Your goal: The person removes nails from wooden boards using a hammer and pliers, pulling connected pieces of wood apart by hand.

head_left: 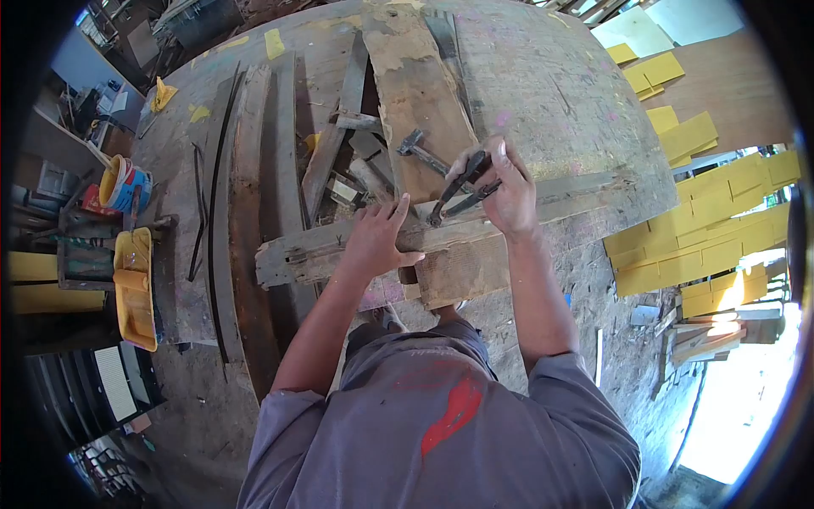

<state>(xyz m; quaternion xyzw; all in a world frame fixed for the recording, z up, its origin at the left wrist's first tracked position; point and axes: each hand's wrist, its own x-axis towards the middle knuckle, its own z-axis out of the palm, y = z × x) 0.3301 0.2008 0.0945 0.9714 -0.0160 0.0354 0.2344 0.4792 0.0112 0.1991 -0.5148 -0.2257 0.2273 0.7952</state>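
Observation:
A long weathered board [297,254] lies crosswise on the worktable near my body. My left hand [376,237] rests on this board with its fingers spread and nothing in it. To the right, my right hand [511,191] is closed around the dark handles of pincers [462,188], whose jaws touch the top of the board. A hammer [424,155] lies just beyond, on a wide worn plank [415,93], its handle running toward my right hand. Part of that handle is hidden behind the hand and the pincers.
Long wood strips [248,170] lie at the left of the worktable [543,93]. A yellow paint tray [136,288] and a paint bucket [127,184] stand farther left. Yellow-painted boards [704,233] are at the right. Scraps lie between the planks.

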